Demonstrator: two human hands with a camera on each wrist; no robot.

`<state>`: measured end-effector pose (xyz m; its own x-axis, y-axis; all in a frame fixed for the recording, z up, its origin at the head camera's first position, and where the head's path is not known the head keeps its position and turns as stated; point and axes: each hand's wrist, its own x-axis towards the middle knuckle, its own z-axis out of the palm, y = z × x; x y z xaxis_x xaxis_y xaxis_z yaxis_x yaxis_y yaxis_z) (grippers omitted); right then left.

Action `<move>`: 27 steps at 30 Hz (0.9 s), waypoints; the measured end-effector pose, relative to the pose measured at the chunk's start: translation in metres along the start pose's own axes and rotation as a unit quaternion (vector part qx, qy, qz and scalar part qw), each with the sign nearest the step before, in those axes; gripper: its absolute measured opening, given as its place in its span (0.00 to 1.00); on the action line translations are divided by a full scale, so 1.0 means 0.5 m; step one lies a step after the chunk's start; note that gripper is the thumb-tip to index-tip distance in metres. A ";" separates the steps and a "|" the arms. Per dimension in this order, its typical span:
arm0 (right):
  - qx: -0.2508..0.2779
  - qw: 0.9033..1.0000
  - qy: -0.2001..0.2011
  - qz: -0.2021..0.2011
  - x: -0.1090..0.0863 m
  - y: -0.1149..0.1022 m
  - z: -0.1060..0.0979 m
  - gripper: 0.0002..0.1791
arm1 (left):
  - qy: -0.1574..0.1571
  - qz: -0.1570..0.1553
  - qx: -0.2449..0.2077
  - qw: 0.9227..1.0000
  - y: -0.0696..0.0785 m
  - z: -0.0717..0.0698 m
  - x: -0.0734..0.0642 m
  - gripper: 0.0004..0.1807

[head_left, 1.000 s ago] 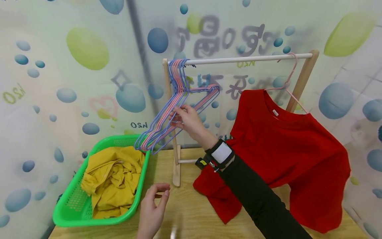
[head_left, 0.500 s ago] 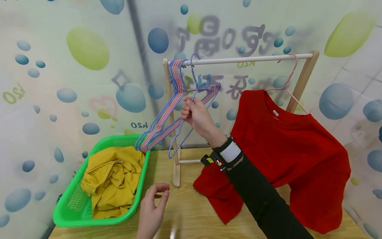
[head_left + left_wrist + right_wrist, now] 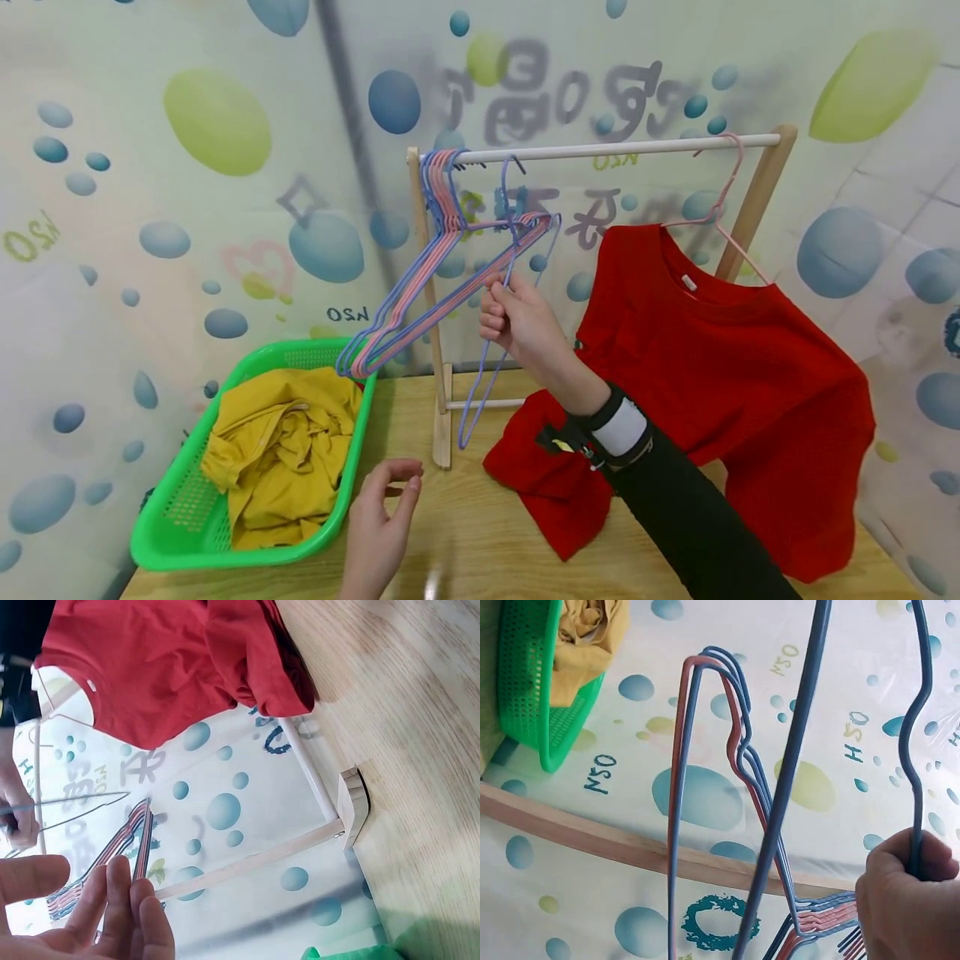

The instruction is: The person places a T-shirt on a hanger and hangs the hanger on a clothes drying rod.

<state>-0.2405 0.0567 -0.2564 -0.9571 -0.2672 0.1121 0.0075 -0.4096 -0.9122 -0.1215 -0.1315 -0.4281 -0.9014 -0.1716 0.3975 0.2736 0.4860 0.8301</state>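
My right hand [image 3: 528,325] grips one blue clothes hanger [image 3: 471,412] by its shoulder wire, the fingers curled round it. Its hook overlaps the white rail in the head view. In the right wrist view the same hand [image 3: 911,900] pinches the blue wire. My left hand [image 3: 381,525] is held low over the table beside the basket, fingers loosely bent with nothing in them. Several blue and pink hangers [image 3: 408,292] hang bunched at the rack's left end. On the right, a red shirt [image 3: 697,350] hangs from a pink hanger [image 3: 731,179].
A green basket [image 3: 168,546] at the left holds yellow cloth [image 3: 288,450]. The wooden rack has a white top rail [image 3: 600,151] and a left post [image 3: 422,250] standing on the table [image 3: 450,533]. A patterned sheet [image 3: 225,167] covers the wall behind.
My right hand has pinched one blue hanger out of the bunch and brought it right and toward me, its hook coming away from the others. The left hand stays in place.
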 end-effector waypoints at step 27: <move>-0.154 0.977 -0.035 0.141 -0.199 0.133 -0.200 0.08 | -0.003 -0.008 -0.008 1.000 0.001 -0.010 0.003 0.05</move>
<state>-0.1736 0.1433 -0.3676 -0.9072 -0.3954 -0.1439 0.1699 -0.0315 -0.9850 -0.1208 -0.1357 -0.4251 -0.9075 -0.1747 0.3821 0.2646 0.4687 0.8428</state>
